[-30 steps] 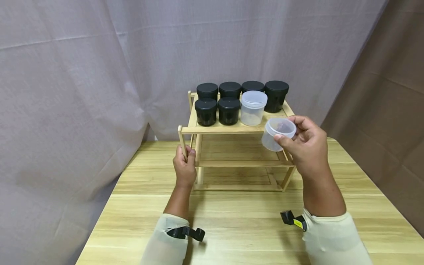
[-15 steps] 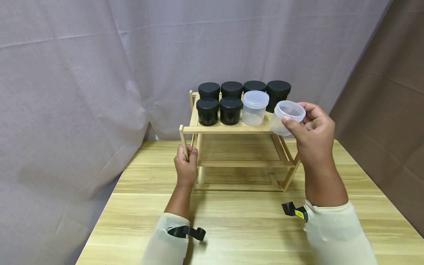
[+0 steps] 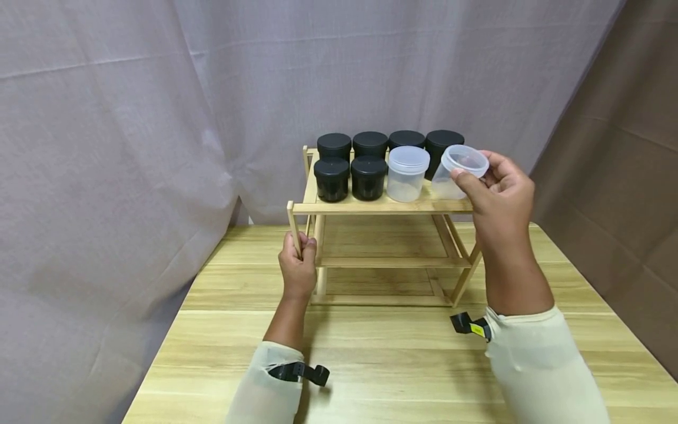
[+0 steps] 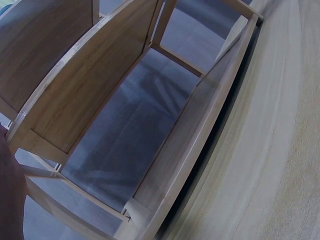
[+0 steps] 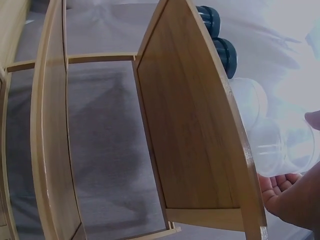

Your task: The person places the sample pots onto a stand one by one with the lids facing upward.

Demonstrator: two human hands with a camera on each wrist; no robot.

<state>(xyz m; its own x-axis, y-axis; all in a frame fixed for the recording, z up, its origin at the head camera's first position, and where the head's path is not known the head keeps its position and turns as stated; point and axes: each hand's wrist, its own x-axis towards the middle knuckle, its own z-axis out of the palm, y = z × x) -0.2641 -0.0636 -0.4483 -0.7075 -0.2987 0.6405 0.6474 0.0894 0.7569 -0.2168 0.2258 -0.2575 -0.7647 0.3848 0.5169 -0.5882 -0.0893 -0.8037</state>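
Note:
My right hand [image 3: 500, 191] grips a clear plastic jar [image 3: 449, 181] by its rim, thumb in front and fingers behind. It leans slightly at the front right of the rack's top shelf; whether its base touches the wood I cannot tell. In the right wrist view the same clear jar [image 5: 272, 147] appears beside the shelf edge. My left hand [image 3: 298, 265] holds the front left post of the wooden rack [image 3: 371, 207]. To the held jar's left stands a lidded clear jar [image 3: 408, 175], in line with two black jars [image 3: 332, 179]. Several black-lidded jars [image 3: 370, 141] form the back row.
Two lower shelves [image 3: 394, 262] of the rack show no jars. The rack stands on a wood-grain table [image 3: 381, 359]. A grey curtain [image 3: 254, 88] hangs behind and to the left, a brown one [image 3: 620, 176] on the right.
My right hand has raised the clear jar from in front of the rack and brought it over the top shelf's front right. The left hand keeps its hold on the post.

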